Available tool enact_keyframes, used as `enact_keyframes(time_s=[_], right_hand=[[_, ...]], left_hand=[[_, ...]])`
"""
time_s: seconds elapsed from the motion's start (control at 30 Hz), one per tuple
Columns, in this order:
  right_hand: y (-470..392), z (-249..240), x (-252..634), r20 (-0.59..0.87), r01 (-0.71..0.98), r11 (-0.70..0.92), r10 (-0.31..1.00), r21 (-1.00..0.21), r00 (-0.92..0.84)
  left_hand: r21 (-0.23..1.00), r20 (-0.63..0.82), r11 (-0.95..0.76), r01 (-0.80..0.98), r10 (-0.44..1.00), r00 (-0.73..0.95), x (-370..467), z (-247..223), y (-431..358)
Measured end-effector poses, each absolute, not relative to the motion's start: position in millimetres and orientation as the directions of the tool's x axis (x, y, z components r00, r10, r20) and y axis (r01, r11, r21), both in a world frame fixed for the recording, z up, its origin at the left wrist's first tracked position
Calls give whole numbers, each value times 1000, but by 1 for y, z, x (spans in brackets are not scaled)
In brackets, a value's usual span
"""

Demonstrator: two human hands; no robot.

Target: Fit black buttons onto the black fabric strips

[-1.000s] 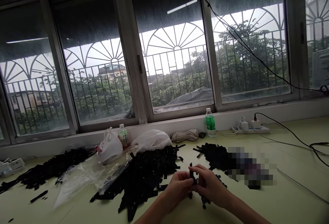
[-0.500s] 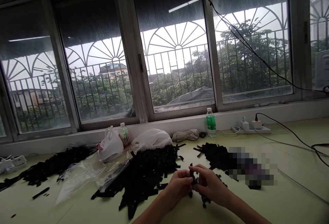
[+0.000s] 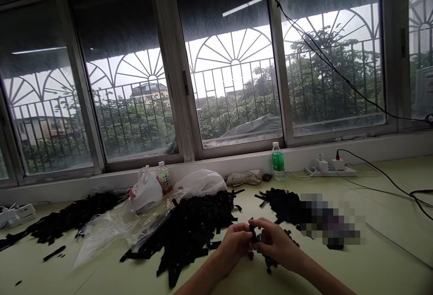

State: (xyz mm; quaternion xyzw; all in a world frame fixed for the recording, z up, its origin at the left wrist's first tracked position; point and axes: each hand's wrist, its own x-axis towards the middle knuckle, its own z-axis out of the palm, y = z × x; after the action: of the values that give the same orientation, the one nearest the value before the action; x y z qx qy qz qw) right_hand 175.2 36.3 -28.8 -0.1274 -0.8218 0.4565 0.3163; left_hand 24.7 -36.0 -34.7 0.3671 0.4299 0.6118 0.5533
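My left hand [image 3: 237, 244] and my right hand [image 3: 273, 242] meet above the table, fingers closed on one short black fabric strip [image 3: 252, 228]. The strip stands upright between them, its top end at my right index finger and its lower part pinched by my left thumb and fingers. Small dark round pieces [image 3: 269, 263] lie beneath and beside my right hand, partly hidden by it. Left of my hands spreads a big heap of black strips [image 3: 199, 216]. A smaller heap of black strips [image 3: 282, 202] lies beyond my right hand, running into a pixelated patch.
A clear plastic sheet [image 3: 108, 232], a white plastic bag [image 3: 146, 191] and a drink bottle [image 3: 164, 178] are at left. A green-labelled bottle [image 3: 278, 162] and a power strip [image 3: 334, 171] stand along the window wall. Cables [image 3: 389, 175] cross the right side. Another black heap [image 3: 74, 214] lies far left.
Almost nothing differs. Both hands keep their hold on the black strip in the same spot, with at most a slight shift of the fingers.
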Motion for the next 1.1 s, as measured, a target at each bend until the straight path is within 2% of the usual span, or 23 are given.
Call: enact_keyframes(time_s=[0.27, 0.77, 1.0, 1.1], right_hand=[[35, -27, 175, 377, -74, 519, 508, -852, -775], [31, -21, 176, 285, -97, 343, 555, -934, -781], [35, -26, 173, 315, -88, 391, 566, -916, -762], [37, -29, 174, 333, -60, 458, 544, -887, -770]], left_hand=[[892, -19, -34, -451, 993, -113, 23, -39, -34], [887, 8, -55, -458, 995, -104, 26, -33, -35], [905, 84, -130, -404, 988, -130, 28, -34, -36], [912, 110, -159, -379, 983, -147, 27, -35, -35]])
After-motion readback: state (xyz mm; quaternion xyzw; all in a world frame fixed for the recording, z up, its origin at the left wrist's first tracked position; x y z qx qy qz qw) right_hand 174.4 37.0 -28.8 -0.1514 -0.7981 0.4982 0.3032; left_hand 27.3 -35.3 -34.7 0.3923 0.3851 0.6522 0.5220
